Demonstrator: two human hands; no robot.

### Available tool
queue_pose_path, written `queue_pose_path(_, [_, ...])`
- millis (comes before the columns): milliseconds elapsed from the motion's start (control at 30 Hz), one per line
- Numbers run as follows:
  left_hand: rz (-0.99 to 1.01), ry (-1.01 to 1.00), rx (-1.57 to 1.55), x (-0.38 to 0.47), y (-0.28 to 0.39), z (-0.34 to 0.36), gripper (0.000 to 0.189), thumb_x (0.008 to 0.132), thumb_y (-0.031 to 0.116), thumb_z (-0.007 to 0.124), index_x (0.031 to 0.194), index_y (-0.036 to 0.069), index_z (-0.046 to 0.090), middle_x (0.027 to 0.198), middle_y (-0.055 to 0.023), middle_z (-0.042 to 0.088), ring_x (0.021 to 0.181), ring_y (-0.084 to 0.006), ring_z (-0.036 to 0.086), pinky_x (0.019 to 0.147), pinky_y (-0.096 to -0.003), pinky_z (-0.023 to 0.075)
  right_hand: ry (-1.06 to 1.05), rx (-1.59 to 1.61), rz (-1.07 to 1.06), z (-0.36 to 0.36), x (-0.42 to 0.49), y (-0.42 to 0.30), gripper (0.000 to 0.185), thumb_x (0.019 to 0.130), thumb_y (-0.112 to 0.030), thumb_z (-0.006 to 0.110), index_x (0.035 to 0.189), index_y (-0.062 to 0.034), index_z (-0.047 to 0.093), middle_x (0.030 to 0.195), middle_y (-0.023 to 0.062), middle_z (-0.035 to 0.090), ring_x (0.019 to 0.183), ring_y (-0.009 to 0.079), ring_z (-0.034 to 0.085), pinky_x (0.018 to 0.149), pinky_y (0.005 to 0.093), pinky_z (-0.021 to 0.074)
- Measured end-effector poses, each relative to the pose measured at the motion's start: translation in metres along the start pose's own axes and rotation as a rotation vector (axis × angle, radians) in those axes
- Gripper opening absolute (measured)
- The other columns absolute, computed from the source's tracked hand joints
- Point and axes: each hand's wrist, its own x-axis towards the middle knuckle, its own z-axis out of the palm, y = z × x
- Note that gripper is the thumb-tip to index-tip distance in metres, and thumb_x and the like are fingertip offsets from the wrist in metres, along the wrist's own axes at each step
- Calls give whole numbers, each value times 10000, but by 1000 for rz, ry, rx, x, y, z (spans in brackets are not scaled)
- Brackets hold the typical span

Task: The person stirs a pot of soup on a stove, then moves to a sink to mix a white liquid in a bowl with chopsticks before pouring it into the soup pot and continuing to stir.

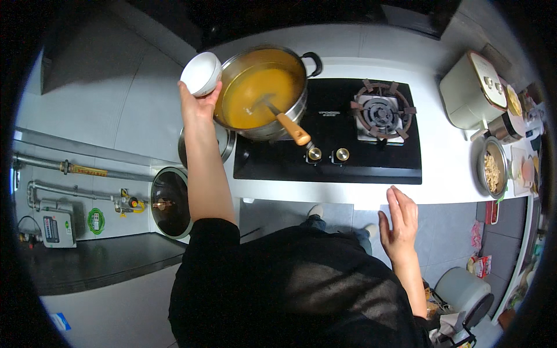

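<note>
My left hand [201,101] grips a small white bowl [201,74] at the left rim of a large steel pot [301,106]. The bowl's inside is mostly out of sight. Yellow-orange broth [252,102] fills part of the pot, which stands on the left side of a black gas hob [278,167]. A utensil with a wooden handle [292,128] leans in the broth, its handle resting over the pot's near rim. Near the counter's front edge, my right hand [401,222] hangs with nothing in it, its fingers apart.
An iron pan support [383,112] rings the right burner. A light-coloured appliance [470,93] and a steel bowl of pale food pieces [492,172] stand at the counter's right. Glass lids [170,202] lie left of the pot. Below right is a grey bin [461,287].
</note>
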Motion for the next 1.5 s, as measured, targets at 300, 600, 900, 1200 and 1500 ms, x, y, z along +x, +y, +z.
queue_pose_path(300, [127,-317,-119,-174,-78,131,628,946,413,513,1408,28,333,1412,-241,363,1266,-474,393,966,-609,460,251,-57,256,-133,-159,126,495,746,-19,672,1229,-27,564,1146,132,609,980,290,600,855,381,470])
queue_pose_path(600, [-293,-698,-28,-476,-352,350,676,883,469,613,1389,81,386,1345,-205,460,1183,-413,493,833,-548,537,412,-310,626,-296,-320,244,457,786,-47,654,1231,-8,555,1100,119,615,971,278,597,834,372,465])
queue_pose_path(900, [-764,-1017,143,-771,-602,552,605,927,533,523,1378,144,415,1334,-102,526,1191,-324,526,917,-576,471,512,-462,934,-417,-415,433,443,800,-43,649,1233,-14,563,1135,162,619,994,325,597,857,397,465])
queue_pose_path(1200, [-883,-1364,57,-1000,-807,734,615,979,483,448,1383,29,355,1305,-152,526,1132,-281,594,897,-431,547,704,-532,1293,-577,-499,620,408,861,-26,579,1266,-1,541,1148,209,604,1028,365,590,887,409,470])
queue_pose_path(1500, [-1102,-1542,252,-1200,-997,854,454,1013,397,402,1341,84,387,1222,-100,547,1053,-217,615,750,-333,562,1057,-245,1329,-771,-642,916,328,955,-173,565,1234,-1,567,1087,133,655,952,175,621,844,294,478])
